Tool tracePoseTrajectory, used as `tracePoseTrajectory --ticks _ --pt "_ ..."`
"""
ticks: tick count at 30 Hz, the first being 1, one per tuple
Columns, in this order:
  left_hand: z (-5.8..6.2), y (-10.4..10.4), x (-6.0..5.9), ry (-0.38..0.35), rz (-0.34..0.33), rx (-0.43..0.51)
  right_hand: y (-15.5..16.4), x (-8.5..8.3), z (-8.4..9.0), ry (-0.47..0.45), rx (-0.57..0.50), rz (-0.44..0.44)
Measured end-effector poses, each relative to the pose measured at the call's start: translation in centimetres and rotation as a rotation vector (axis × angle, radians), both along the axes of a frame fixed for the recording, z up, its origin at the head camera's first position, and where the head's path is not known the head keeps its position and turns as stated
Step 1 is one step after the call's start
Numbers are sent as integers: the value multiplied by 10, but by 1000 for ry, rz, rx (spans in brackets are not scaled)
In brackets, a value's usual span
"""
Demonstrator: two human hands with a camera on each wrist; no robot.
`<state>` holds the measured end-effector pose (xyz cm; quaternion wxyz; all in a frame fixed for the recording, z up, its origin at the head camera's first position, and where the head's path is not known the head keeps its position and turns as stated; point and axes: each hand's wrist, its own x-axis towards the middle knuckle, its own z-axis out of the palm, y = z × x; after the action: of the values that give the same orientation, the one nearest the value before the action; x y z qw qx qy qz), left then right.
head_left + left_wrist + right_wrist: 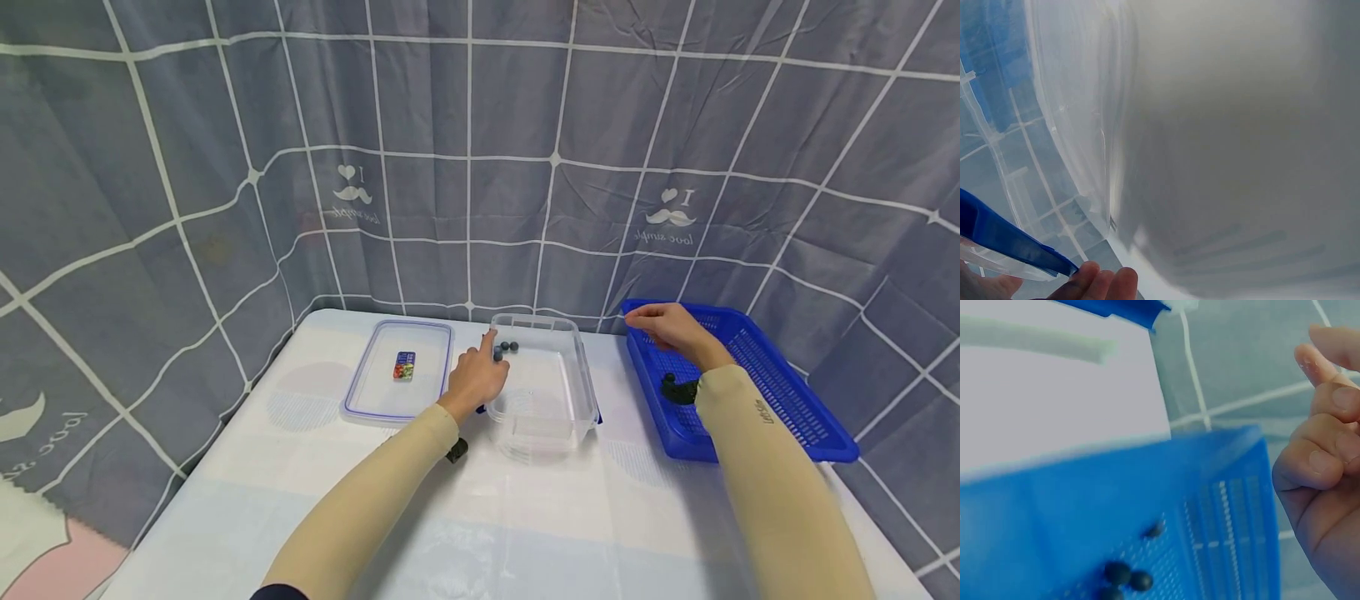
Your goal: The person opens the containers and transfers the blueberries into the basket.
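Note:
In the head view my left hand (pixel 476 377) grips the left side wall of a clear plastic box (pixel 587 375), its index finger stretched along the rim. The left wrist view shows its fingers (pixel 1100 286) against the box's blue side latch (pixel 1013 240). A few small dark round balls (pixel 513 346), resembling blueberries, lie in the box near its far left corner. My right hand (pixel 671 329) hovers over the near-left part of a blue basket (pixel 795 400), fingers curled, thumb and index tips close. Nothing shows between them. Several similar dark balls (pixel 1141 580) lie in the basket.
A clear lid (pixel 367 367) with a blue seal and a small printed label (pixel 403 367) lies left of the box. Everything stands on a white table (pixel 540 517). A grey checked curtain (pixel 510 200) hangs behind and along both sides.

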<state>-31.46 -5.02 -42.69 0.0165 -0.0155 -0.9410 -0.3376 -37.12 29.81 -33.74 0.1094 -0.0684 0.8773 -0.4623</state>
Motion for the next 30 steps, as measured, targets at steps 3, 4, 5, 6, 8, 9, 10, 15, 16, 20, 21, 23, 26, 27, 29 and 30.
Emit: tracePoseTrajectory --ticks 3,4,5,6,8,9,10,15,16,20,21,23,26,27,29,30 --pt "1 0 0 2 1 -7 -10 -2 4 1 -24 16" --pt "1 0 -1 1 1 -8 -13 -3 5 3 -30 23" --pt "1 1 0 0 2 -9 -17 -4 6 5 -40 27" --pt "1 1 0 -1 2 -10 -20 -4 7 9 -41 32" --pt "1 1 0 -2 1 -13 -27 -6 10 21 -38 50" --pt "1 1 0 -1 1 -13 -31 -6 11 23 -33 53" --pt "1 1 0 0 1 -15 -34 -7 12 23 -29 57" --pt "1 1 0 3 4 -16 -53 -9 14 -3 -40 80" --pt "1 0 0 2 5 -15 -58 -10 14 -9 -52 84" --pt "1 -1 0 0 2 -6 -75 -13 11 -21 -87 107" --pt "1 -1 0 0 1 -4 -79 -14 11 -25 -96 110" --pt "1 -1 0 -1 -2 -4 -87 -15 8 -26 -110 113" --pt "1 -1 0 -5 -1 -8 -100 -17 4 -28 -125 119" --pt "0 -1 0 -5 0 -8 -104 -18 3 -29 -130 120" --pt "0 0 0 -5 3 -7 -112 -19 -1 -30 -132 123" --pt "0 0 0 -5 3 -7 -116 -19 -3 -31 -130 125"
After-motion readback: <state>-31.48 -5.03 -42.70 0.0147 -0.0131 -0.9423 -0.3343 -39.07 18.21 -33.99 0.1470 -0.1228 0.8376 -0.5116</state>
